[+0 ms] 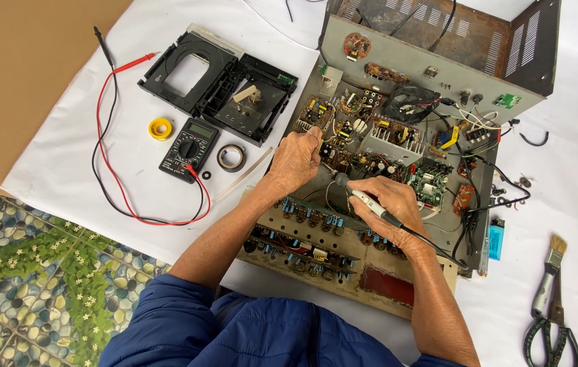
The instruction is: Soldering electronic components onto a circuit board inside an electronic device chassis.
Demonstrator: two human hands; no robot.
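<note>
An opened electronic chassis (398,282) full of circuit boards lies on a white sheet. My right hand (389,204) grips a pen-shaped soldering iron (369,201) with a black cord, its tip pointing at the boards near the chassis middle. My left hand (296,158) rests on the boards at the left side, fingers pinched at a small part; what it pinches is too small to tell. A row of knob controls (316,221) runs along the front panel below both hands.
A black multimeter (189,148) with red and black leads, a yellow tape roll (160,128), a black tape roll (231,158) and a black plastic tray frame (218,83) lie at the left. A blue lighter (496,239), a brush (551,272) and pliers (551,340) lie at the right.
</note>
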